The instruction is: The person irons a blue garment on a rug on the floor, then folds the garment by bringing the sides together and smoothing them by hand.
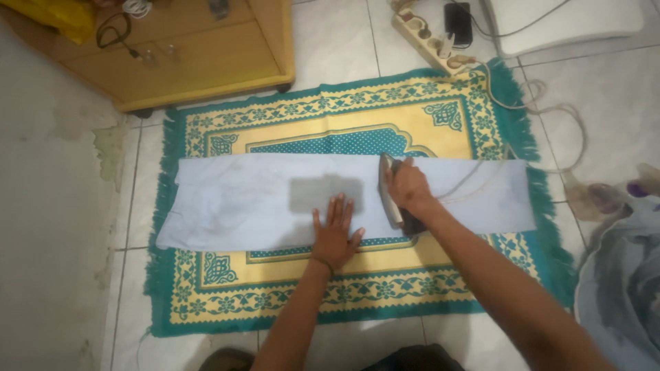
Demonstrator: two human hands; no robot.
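Note:
A pale blue folded garment [234, 199] lies flat across a green and yellow patterned mat [330, 110] on the tiled floor. My left hand [335, 233] presses palm-down on the garment's near edge, fingers spread, just below a darker grey patch [324, 194]. My right hand [408, 187] grips the handle of an electric iron [390, 196], which stands on the cloth to the right of my left hand. The iron's cord [481, 175] runs right over the cloth.
A wooden cabinet [206, 55] stands at the back left. A power strip [430, 38] with plugs lies behind the mat, beside a white flat object [570, 24]. A heap of grey clothes [619, 275] lies at the right. A grey wall [48, 227] runs along the left.

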